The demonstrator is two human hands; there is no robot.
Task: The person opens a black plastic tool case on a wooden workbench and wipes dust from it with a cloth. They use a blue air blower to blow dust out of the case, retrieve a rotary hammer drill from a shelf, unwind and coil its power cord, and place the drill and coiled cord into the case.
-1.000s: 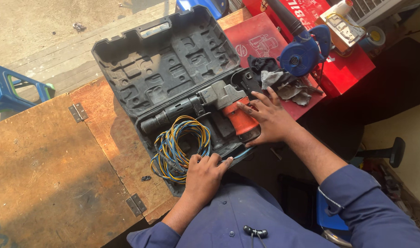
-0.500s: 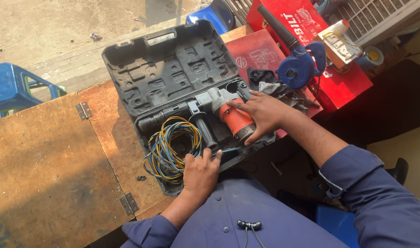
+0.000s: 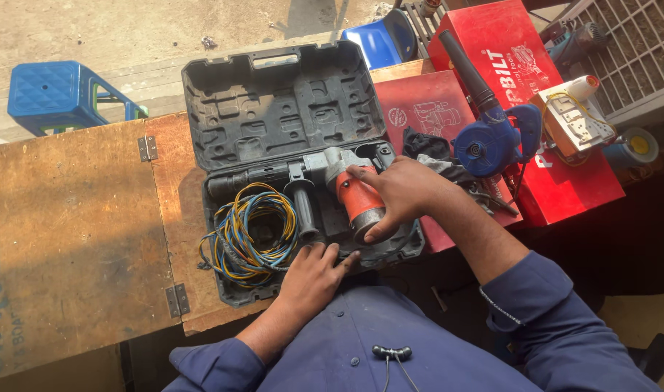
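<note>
right hand [image 3: 401, 194] wrapped round orange-grey rotary hammer drill [image 3: 346, 190] | left hand [image 3: 311, 279] flat, fingers spread, on dark plastic case [image 3: 274, 116] edge | blue-yellow cable coil [image 3: 250, 231] just above it

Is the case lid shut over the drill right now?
No, the dark plastic case lies open with its lid folded back, and the right hand grips the orange-bodied drill resting in the lower half.

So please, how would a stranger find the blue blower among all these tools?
Start at the open dark grey plastic tool case on the brown wooden bench, then look just beyond its side where the right hand grips the drill. There the blue electric blower lies across flat red boxes. Its round blue body and long black nozzle set it apart.
</note>
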